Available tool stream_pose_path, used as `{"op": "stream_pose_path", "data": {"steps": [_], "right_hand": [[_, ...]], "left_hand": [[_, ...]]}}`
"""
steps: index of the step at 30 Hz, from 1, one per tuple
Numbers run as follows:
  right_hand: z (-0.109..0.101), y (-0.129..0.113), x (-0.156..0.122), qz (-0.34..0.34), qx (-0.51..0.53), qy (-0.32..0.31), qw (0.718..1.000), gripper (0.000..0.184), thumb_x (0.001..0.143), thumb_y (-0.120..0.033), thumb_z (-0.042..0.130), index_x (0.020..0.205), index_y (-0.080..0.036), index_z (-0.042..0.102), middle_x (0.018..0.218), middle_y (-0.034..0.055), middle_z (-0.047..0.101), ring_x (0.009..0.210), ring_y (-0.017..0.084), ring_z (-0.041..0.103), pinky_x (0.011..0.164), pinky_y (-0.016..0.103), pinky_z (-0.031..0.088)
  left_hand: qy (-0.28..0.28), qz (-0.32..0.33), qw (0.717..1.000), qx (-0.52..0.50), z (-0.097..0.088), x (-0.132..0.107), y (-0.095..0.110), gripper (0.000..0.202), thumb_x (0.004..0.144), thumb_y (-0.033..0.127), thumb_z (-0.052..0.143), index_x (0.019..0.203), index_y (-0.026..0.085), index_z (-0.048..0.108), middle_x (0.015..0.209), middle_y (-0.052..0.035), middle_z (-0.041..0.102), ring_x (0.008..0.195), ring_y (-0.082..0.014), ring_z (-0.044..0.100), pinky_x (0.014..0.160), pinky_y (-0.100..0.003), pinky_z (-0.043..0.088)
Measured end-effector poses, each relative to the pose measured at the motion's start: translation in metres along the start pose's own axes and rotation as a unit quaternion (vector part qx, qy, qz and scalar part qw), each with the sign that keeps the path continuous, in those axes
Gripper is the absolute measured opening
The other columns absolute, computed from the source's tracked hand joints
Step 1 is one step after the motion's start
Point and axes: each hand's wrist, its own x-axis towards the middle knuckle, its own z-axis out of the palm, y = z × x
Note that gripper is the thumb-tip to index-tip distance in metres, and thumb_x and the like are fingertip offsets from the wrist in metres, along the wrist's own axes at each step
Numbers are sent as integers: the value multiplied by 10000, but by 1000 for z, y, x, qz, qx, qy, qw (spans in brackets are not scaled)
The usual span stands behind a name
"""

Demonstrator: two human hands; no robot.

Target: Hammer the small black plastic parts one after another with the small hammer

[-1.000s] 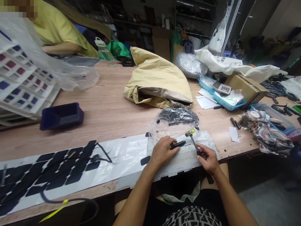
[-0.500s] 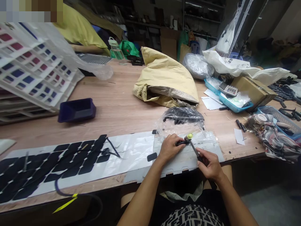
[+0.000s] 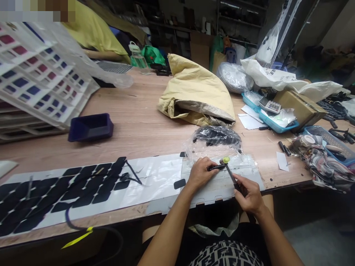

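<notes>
My right hand (image 3: 248,194) is closed round the dark grip of a small hammer (image 3: 229,170), whose head has a yellow face. The hammer head sits just over a slim black part (image 3: 217,167), and I cannot tell whether they touch. My left hand (image 3: 202,173) pinches the near end of that black part against a grey-white board (image 3: 210,189) at the table's front edge. Just beyond my hands lies a clear plastic bag (image 3: 217,136) with black pieces inside. The exact kind of the black part is too small to make out.
White sheeting with black panels (image 3: 91,184) covers the front left. Behind stand a purple tray (image 3: 91,127), a white crate (image 3: 41,74) and a yellowish sack (image 3: 196,85). Blue baskets (image 3: 277,123), a carton (image 3: 301,105) and crumpled cloth (image 3: 324,164) fill the right. A person in yellow (image 3: 97,33) sits across.
The hammer and my right hand have shifted very slightly to the right. My left hand keeps its pinch on the black part, and the view has tilted a little.
</notes>
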Motion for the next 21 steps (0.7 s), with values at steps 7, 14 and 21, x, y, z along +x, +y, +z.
{"op": "stream_pose_path", "data": {"steps": [7, 14, 21], "right_hand": [[0, 21, -5, 82, 65, -21, 994, 486, 750, -141, 618, 1232, -163, 677, 748, 8, 627, 496, 97, 467, 462, 225, 414], [-2, 34, -3, 180, 269, 63, 944, 455, 784, -209, 656, 1237, -171, 654, 749, -1, 618, 665, 138, 564, 592, 249, 437], [-6, 36, -3, 205, 307, 30, 929, 463, 754, -207, 679, 1215, -168, 662, 759, 4, 654, 678, 150, 584, 621, 267, 429]], "left_hand": [[-9, -8, 1000, 2, -1, 1, 1, 136, 771, 283, 707, 892, 238, 749, 839, -18, 649, 870, -207, 556, 828, -347, 418], [4, 38, 991, -131, -16, -15, 20, 194, 823, 372, 662, 892, 192, 686, 876, -45, 635, 893, -209, 560, 826, -338, 426], [-342, -44, 886, -309, -18, -88, 67, 330, 886, 482, 586, 946, 169, 673, 759, 1, 620, 665, -114, 516, 629, -225, 397]]}}
